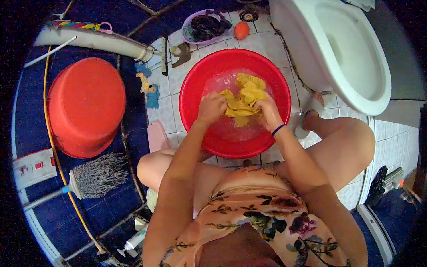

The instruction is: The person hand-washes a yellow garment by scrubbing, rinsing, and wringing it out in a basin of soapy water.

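Observation:
A bunched yellow cloth garment (243,99) hangs between my two hands over a red basin (191,84) of cloudy, sudsy water. My left hand (212,107) is closed on the garment's left side. On the opposite side, my right hand (267,109) grips its right edge, with a dark band around the wrist. The garment's ribbed part points toward the far rim, and its lower end hangs near the water; whether it touches the surface I cannot tell. Some fingertips are hidden in the folds.
A white toilet (320,58) stands at the right. Behind the basin are a lilac tub (189,22) with dark cloth and an orange ball-like object (241,30). At the left are an upturned red tub (89,102), a grey mop head (100,175) and a pale pipe (98,41).

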### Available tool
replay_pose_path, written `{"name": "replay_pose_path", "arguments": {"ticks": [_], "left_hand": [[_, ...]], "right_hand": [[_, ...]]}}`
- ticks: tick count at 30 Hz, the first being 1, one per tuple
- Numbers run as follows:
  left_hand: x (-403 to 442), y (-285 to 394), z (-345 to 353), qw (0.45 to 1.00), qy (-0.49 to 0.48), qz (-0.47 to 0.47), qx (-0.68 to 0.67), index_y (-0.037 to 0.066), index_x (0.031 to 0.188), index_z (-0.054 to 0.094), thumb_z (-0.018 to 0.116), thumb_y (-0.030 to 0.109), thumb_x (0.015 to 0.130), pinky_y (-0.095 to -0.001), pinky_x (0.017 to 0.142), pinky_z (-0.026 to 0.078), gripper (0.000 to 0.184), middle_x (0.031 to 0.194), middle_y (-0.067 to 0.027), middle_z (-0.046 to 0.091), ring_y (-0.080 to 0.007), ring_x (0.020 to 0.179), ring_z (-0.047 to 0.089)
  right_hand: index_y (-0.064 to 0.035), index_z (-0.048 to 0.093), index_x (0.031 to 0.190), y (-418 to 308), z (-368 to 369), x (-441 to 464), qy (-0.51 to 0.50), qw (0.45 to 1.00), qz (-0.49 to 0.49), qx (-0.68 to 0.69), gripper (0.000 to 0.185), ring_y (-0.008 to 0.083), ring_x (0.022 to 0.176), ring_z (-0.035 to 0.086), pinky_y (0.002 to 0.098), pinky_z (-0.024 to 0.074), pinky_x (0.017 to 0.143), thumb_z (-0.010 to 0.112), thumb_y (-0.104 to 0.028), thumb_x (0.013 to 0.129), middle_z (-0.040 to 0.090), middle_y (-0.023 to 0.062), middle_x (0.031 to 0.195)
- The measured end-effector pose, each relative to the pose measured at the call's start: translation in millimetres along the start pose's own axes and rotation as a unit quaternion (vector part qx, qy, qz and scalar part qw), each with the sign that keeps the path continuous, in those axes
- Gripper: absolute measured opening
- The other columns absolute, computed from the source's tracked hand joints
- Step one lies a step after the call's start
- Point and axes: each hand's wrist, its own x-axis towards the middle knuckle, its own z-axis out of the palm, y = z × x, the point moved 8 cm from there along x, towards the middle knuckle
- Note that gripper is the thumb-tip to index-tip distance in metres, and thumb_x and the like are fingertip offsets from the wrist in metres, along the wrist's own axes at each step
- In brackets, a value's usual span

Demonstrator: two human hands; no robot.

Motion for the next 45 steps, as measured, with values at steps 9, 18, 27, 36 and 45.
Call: {"name": "replay_pose_path", "arguments": {"ticks": [9,18,27,36,45], "left_hand": [[-17,-68,73,0.957,0.034,-0.286,0.023,0.019,0.114,0.048,0.058,0.041,0.071,-0.0469,0.089,0.033,0.049,0.123,-0.0161,0.035,-0.034,0.114,0.031],[-15,43,126,0.841,-0.004,-0.158,-0.517,0.007,0.103,0.049,0.062,0.011,0.071,-0.0296,0.071,0.047,0.035,0.092,-0.0056,0.056,-0.0154,0.081,0.054],[-6,126,31,0.918,0.048,-0.109,-0.377,0.001,0.079,0.059,0.048,0.034,0.083,-0.0391,0.058,0.044,0.035,0.068,-0.0182,0.059,-0.0309,0.061,0.057],[-28,-28,64,0.943,-0.084,-0.272,-0.173,0.003,0.104,0.054,0.047,0.038,0.082,-0.0365,0.081,0.041,0.042,0.105,-0.0135,0.054,-0.0292,0.094,0.052],[11,18,21,0.857,-0.042,-0.214,-0.467,0.004,0.114,0.043,0.065,0.022,0.071,-0.031,0.08,0.043,0.052,0.103,-0.0099,0.053,-0.0202,0.094,0.052]], "right_hand": [[-0.0064,0.036,0.123,48,-69,7,0.18,0.919,0.071,-0.345,0.064,0.0295,0.114,0.037,0.0369,0.0307,0.095,0.062,-0.031,0.07,0.045,0.0135,0.118],[-0.0104,0.033,0.124,53,-38,-3,0.1,0.973,0.205,0.017,0.062,0.0222,0.107,0.045,0.0403,0.0428,0.081,0.057,-0.042,0.076,0.049,0.0075,0.113],[-0.006,0.048,0.11,118,-52,34,-0.086,0.935,0.183,0.293,0.037,0.0197,0.083,0.057,0.0341,0.0486,0.071,0.054,-0.027,0.08,0.057,0.0054,0.098],[-0.0037,0.055,0.099,45,-6,18,-0.001,0.962,-0.006,-0.275,0.035,0.0285,0.089,0.055,0.0377,0.0448,0.077,0.059,-0.017,0.067,0.057,0.0118,0.097],[-0.0054,0.055,0.104,-7,62,-26,-0.129,0.713,-0.201,-0.659,0.045,0.0389,0.099,0.044,0.0426,0.0369,0.088,0.062,-0.024,0.063,0.048,0.0213,0.104]]}}
